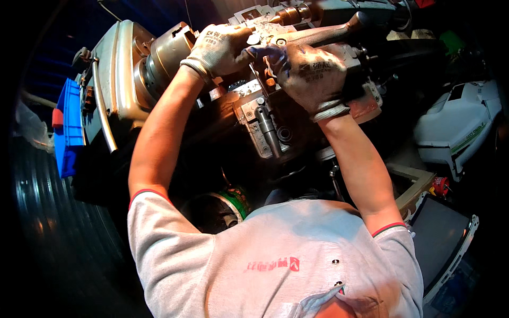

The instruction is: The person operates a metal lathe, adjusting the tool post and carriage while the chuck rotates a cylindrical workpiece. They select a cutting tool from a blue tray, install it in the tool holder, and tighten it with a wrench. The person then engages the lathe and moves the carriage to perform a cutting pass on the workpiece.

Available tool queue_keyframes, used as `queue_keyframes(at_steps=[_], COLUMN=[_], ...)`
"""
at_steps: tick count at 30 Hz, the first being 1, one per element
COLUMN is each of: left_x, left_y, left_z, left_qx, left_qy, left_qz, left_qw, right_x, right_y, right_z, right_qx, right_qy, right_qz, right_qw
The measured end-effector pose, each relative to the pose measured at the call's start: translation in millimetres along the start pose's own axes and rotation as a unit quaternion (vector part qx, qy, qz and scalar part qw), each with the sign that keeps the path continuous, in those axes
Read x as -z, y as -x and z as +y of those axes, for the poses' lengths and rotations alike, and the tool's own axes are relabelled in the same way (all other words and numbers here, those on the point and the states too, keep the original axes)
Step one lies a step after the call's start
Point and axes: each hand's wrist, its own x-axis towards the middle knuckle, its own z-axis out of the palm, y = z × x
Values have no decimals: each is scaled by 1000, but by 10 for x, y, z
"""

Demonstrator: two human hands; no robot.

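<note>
Both my hands wear pale knitted work gloves and meet over the tool post (265, 33) of a metal lathe. My left hand (217, 49) is closed beside the lathe chuck (172, 49), its fingertips at the tool post. My right hand (313, 74) is closed too, with bent, dark-stained fingers reaching toward the left one. Whatever lies in either grip is hidden by the gloves. Below the fingers a thin metal rod (258, 77) slants down. The tool-post lever (323, 36) passes just above my right hand. A steel cylindrical handle (269, 130) lies on the slide below.
The lathe headstock (116, 63), with a long bar (103, 106) in front, stands left. Beside it hangs a blue plastic bin (69, 127). Near my body is a green-rimmed bucket (233, 201). A white plastic container (456, 124) and a dark flat panel (440, 233) are on the right.
</note>
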Motion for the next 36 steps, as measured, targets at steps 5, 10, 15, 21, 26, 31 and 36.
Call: queue_keyframes(at_steps=[5, 10, 15, 21, 26, 31, 36], left_x=[31, 41, -76, -304, 124, 30, -61], left_y=[24, 240, 468, 728, 367, 292, 344], left_z=[625, 1077, 1360, 945, 464, -347, -746], left_qx=[282, 381, 331, 438, 145, 167, 117], left_qy=[-116, 93, 300, 559, -64, -163, -108], left_qz=[-23, -7, 84, 246, 419, 33, 64], left_qw=[952, 920, 891, 659, 894, 972, 985], right_x=[-416, -646, -348, -384, -524, -788, -585], right_y=[-344, -991, -1134, -1153, -1234, -1117, -1086], right_z=[556, 341, -38, -18, 175, 62, -215], right_qx=[45, 95, -92, 107, 37, 103, 36], right_qy=[-51, 45, -184, -113, -262, -186, -63], right_qz=[-23, 8, -498, -420, -436, -398, -386], right_qw=[997, 994, 842, 894, 860, 892, 919])
